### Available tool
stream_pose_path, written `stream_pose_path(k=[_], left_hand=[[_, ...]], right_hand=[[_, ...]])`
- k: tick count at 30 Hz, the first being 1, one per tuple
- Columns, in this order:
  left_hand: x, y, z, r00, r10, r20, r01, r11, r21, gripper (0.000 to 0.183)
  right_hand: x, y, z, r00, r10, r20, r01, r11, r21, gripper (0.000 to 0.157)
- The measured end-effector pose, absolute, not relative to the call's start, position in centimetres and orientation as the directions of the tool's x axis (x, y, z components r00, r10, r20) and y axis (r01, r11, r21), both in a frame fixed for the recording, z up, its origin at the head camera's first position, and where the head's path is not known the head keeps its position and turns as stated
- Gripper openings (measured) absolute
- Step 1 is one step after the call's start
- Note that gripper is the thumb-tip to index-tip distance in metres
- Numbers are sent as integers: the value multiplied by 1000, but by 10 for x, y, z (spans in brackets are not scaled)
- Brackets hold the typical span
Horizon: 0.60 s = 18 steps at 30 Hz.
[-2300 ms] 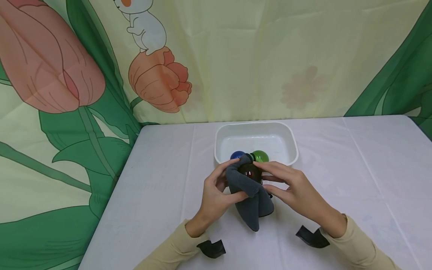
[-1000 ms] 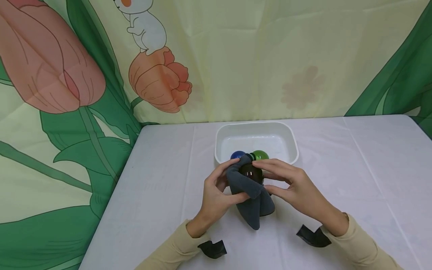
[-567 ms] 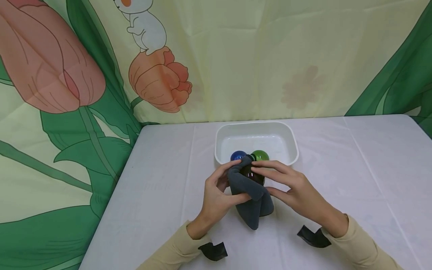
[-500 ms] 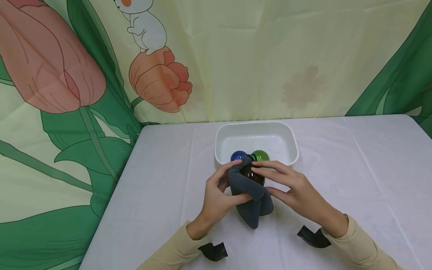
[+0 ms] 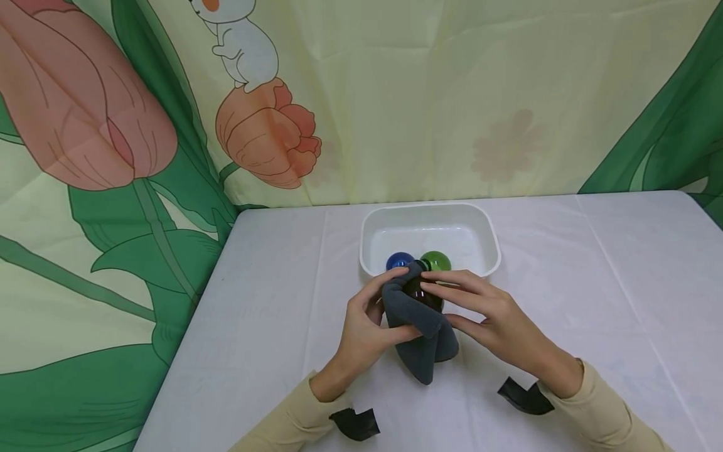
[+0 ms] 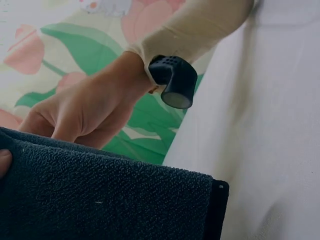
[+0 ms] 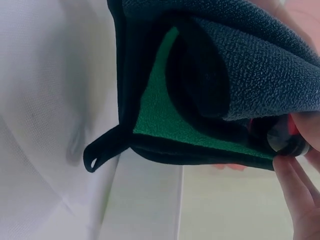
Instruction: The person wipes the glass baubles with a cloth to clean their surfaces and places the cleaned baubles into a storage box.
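A dark, glossy ball with a reddish tint is partly wrapped in a blue-grey towelling cloth. My left hand grips the cloth from the left, thumb in front and fingers behind. From the right, my right hand holds the ball between its fingertips and thumb. Thick cloth fills the lower part of the left wrist view. In the right wrist view the cloth shows black binding, a corner loop and a green underside; only a sliver of the ball appears beside my fingers.
Just beyond the hands, a white rectangular tray stands on the white-covered table. A blue ball and a green ball are at its near side, partly hidden. A printed curtain hangs behind.
My right fingers have shifted and spread on the ball. The cloth and ball have moved slightly to the right, with my left hand still gripping the cloth.
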<state>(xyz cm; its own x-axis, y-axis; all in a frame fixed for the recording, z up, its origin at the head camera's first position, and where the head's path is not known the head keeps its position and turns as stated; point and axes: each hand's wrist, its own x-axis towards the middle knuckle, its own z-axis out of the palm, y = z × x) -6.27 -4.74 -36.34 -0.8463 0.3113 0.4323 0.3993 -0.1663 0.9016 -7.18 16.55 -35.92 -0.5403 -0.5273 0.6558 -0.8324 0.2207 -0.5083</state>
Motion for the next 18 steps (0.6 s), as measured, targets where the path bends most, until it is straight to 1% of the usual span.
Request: stream_pose_path(k=[4,10,12,16,18], left_hand=[[-63,-48,-364,-843,317,435,398,-177,900,65],[-64,-47,-364,-846,315,430,390,-184,902,64],[-63,-47,-364,-846,315,430,392,-177,903,64],[-64,-47,-368,-847,311,432,403,-156,902,66],[-64,-47,-369,-846,305,437,412,-146,899,66]], right_hand=[[-72,166,-360,-545,-537,644,-830,239,-503,46],[-71,167,-361,-596,-538,597,-796,295,-528,47],[-71,166,-361,-623,-528,578,-770,284,-571,48],[-71,166,-361,-715,-503,485,-647,214,-732,61],[-71,166,-362,-753,-497,431,-577,183,-796,59]])
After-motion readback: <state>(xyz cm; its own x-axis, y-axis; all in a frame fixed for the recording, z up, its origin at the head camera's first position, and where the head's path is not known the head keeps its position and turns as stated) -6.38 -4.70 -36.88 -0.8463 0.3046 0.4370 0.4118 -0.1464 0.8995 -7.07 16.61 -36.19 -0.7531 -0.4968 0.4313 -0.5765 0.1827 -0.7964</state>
